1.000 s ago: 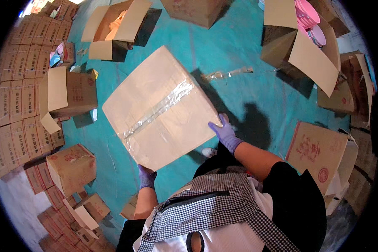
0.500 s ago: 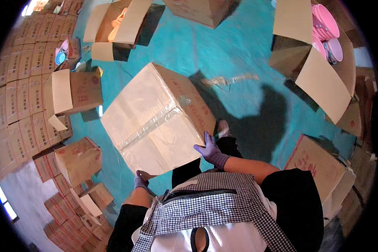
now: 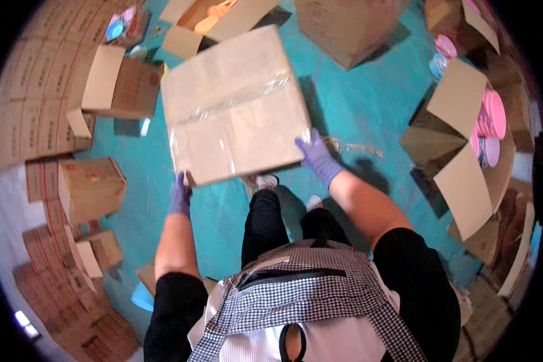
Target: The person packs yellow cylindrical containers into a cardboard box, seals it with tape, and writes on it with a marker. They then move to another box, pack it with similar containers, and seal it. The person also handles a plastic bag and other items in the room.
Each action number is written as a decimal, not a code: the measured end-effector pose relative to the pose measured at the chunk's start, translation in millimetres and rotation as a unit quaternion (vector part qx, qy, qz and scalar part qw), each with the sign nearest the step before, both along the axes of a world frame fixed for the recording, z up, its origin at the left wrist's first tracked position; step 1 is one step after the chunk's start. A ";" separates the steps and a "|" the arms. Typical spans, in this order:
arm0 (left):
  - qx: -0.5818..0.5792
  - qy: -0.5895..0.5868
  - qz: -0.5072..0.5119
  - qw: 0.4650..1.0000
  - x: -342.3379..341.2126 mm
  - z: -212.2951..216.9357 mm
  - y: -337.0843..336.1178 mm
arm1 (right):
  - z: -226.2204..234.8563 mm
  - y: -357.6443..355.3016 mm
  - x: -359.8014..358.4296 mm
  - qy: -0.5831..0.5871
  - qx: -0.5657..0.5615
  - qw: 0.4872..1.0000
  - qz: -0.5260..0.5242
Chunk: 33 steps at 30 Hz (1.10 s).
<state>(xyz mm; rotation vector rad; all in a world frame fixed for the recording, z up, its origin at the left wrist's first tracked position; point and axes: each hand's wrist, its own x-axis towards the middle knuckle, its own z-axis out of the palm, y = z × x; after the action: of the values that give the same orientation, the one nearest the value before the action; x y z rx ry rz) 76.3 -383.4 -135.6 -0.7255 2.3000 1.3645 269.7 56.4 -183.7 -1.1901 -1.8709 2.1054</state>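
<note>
Hands grip my large tape-sealed brown cardboard box (image 3: 235,108): left hand (image 3: 180,194) and right hand (image 3: 315,155), purple-gloved, pressed against its near corners. I judge it could slip, held only by those corners above the teal floor (image 3: 368,96).

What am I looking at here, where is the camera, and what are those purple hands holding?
The camera sits on a person's head and looks straight down through a fisheye lens, so straight edges bend. Below is their checked apron. The left hand and right hand, both in purple gloves, grip the near corners of a taped cardboard box held above a teal floor. Around it stand more cartons; an open carton on the right holds pink discs.
</note>
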 end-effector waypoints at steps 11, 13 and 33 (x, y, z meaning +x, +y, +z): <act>0.077 -0.007 -0.181 0.980 -116.9 76.1 139.2 | 90.3 168.2 -164.5 -0.025 0.042 0.999 -0.008; 0.105 -0.091 -0.216 0.966 -108.6 64.3 139.4 | 105.0 167.3 -166.3 -0.082 0.044 0.995 0.020; -0.201 0.394 -0.591 0.674 -130.8 92.2 334.8 | 68.0 185.6 -103.9 -0.082 -0.112 0.982 -0.129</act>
<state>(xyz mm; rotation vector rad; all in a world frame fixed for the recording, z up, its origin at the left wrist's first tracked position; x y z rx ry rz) -54.5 -48.6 -43.4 1.4193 2.6762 0.4759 165.8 242.0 -115.6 -1.6035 -1.4637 2.1697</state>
